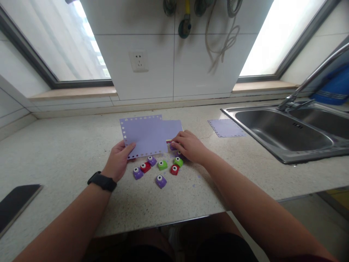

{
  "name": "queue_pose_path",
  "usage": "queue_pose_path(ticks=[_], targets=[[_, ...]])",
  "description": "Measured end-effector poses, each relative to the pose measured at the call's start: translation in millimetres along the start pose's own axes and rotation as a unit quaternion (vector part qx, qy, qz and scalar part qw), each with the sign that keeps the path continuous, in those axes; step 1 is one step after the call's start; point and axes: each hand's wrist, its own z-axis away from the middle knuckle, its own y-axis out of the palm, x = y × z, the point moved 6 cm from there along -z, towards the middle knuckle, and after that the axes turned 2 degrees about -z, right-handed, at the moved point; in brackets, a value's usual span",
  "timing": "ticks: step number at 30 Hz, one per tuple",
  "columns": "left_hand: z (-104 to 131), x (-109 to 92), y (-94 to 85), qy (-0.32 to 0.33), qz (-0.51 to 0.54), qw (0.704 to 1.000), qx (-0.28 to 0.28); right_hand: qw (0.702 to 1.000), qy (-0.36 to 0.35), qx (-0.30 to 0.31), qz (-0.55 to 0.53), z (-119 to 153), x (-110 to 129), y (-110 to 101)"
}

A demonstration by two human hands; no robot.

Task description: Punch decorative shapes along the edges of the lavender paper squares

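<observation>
My left hand (120, 160) grips the lower left corner of a purple sheet (143, 136) with small shapes punched along its left, top and bottom edges. Another plain purple sheet (173, 127) shows behind its right side. My right hand (189, 145) has its fingers closed over a purple punch (172, 146) beside the sheet's right end. Several small punches lie below the sheet, among them a green one (162, 165), a red one (175, 169) and a purple one (161, 181).
A third purple sheet (227, 128) with punched edges lies by the steel sink (283, 127) on the right. A dark flat object (19, 203) rests at the counter's left. Small paper bits are scattered near the punches.
</observation>
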Motion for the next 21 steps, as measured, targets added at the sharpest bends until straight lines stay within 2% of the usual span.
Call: queue_pose_path(ticks=[4,21], targets=[[-0.2,-1.4,0.4,0.008,0.003,1.000,0.003,0.998,-0.006,0.033,0.053,0.7,3.1,3.8],[-2.1,0.6,-0.1,0.015,0.000,1.000,0.010,0.992,0.009,0.079,0.095,2.5,6.2,10.9]])
